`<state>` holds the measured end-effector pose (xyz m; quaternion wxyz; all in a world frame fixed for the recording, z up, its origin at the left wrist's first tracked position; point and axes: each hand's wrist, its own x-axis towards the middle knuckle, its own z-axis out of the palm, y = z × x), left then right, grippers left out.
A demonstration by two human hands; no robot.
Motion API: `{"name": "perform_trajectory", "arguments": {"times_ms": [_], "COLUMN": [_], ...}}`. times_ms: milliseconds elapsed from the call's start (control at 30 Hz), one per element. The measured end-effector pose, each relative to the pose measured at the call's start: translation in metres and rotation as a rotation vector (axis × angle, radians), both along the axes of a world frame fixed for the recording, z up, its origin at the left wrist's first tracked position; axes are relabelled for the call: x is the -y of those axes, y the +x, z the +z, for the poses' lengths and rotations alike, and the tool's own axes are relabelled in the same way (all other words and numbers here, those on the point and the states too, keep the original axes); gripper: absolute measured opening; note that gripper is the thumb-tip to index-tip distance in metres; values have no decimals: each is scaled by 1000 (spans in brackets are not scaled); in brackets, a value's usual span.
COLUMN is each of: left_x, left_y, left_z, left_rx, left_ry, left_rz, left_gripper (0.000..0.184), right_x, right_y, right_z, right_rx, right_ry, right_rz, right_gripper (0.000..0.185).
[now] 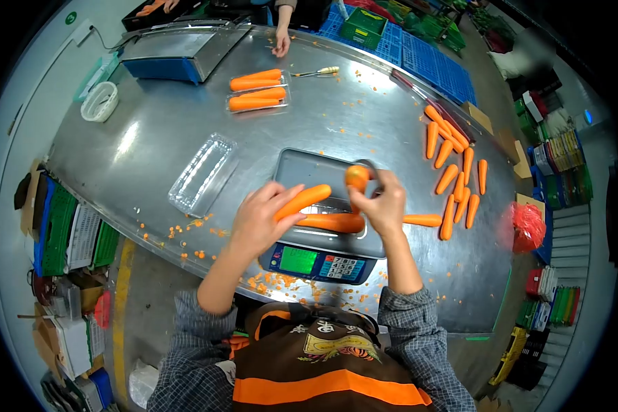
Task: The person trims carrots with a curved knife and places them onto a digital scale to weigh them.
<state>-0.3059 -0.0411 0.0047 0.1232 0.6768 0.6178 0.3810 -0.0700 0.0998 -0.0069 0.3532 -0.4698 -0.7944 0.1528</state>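
My left hand (259,213) is closed around a carrot (305,200), which points to the right over the scale. In my right hand (386,202) another carrot (356,180) is gripped near its thick end, tilted upright; a dark blurred shape beside those fingers is unclear. Below both hands, one more carrot (333,222) lies across the grey pan (302,165) of a digital scale, apparently in a clear tray largely hidden by it. The scale's green display (298,261) is lit, its digits unreadable.
Packed carrots (256,93) sit in clear trays at the back, near a wooden-handled tool (316,71). An unfilled clear tray (203,175) lies left. Loose carrots (453,165) spread at right; orange scraps litter the front edge. Another person's hand (281,42) rests at the far edge.
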Motion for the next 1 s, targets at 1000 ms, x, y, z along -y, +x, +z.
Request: {"name": "perform_trajectory", "arguments": {"times_ms": [1000], "left_x": [-54], "left_y": [25], "left_z": [-26], "left_rx": [-134], "left_ry": [-248], "left_rz": [-184], "left_gripper": [78], "right_x": [148], "right_y": [280], "right_z": [-44], "right_rx": [-1292], "right_ry": [-596], "right_rz": [-605], "right_gripper": [29]}}
